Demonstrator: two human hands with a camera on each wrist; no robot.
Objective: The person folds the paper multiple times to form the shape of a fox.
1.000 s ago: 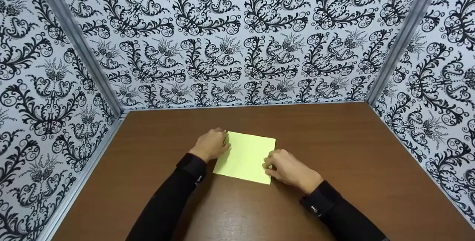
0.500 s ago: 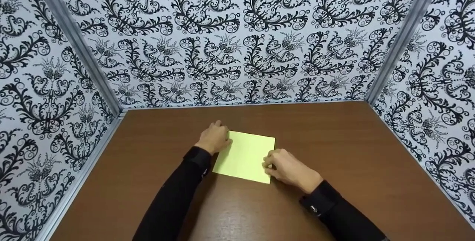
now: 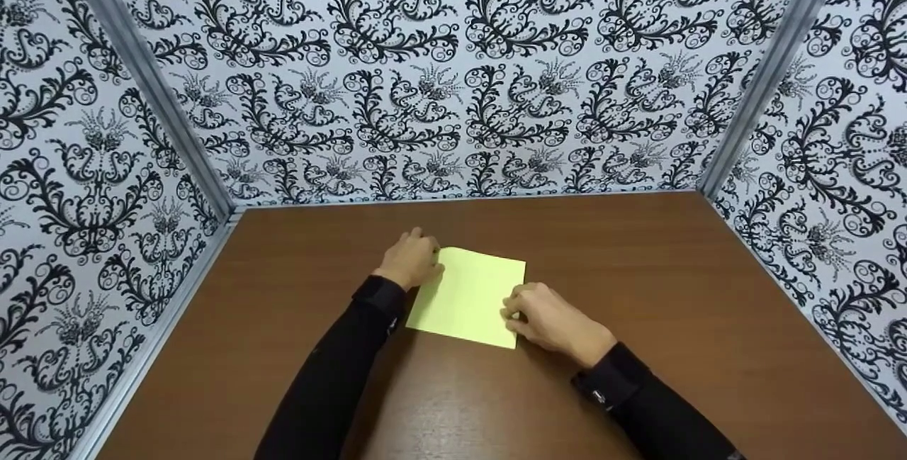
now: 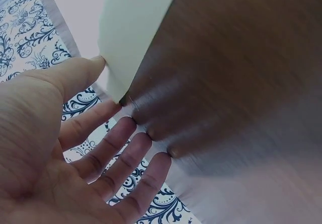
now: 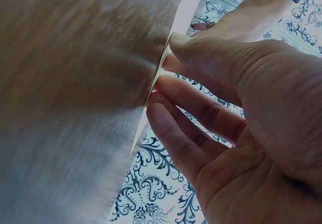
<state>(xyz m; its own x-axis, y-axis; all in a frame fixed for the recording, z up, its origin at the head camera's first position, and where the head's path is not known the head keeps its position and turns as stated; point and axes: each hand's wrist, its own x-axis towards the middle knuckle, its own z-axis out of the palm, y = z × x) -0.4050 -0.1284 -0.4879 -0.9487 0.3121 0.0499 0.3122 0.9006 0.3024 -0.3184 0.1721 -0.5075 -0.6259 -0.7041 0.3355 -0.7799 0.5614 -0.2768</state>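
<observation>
A square yellow sheet of paper (image 3: pixel 468 297) lies on the brown table, its far left corner slightly raised and bowed. My left hand (image 3: pixel 411 259) is at that corner. In the left wrist view the thumb (image 4: pixel 90 68) lies on the paper and the index fingertip meets the corner's tip, pinching it; the other fingers (image 4: pixel 136 143) touch the tabletop. On the opposite side, my right hand (image 3: pixel 556 322) rests at the paper's right edge with bent fingers. The right wrist view shows its thumb (image 5: pixel 186 45) and fingertips spaced apart along that edge.
The brown wooden tabletop (image 3: pixel 638 254) spreads around the paper. White walls with black scrollwork (image 3: pixel 453 77) stand behind and at both sides, with grey metal posts (image 3: pixel 769 77) at the corners. Both forearms wear black sleeves (image 3: pixel 333 375).
My left hand has shifted slightly forward and right along the paper's left edge to its far corner, which now bows up a little. The right hand has stayed in place.
</observation>
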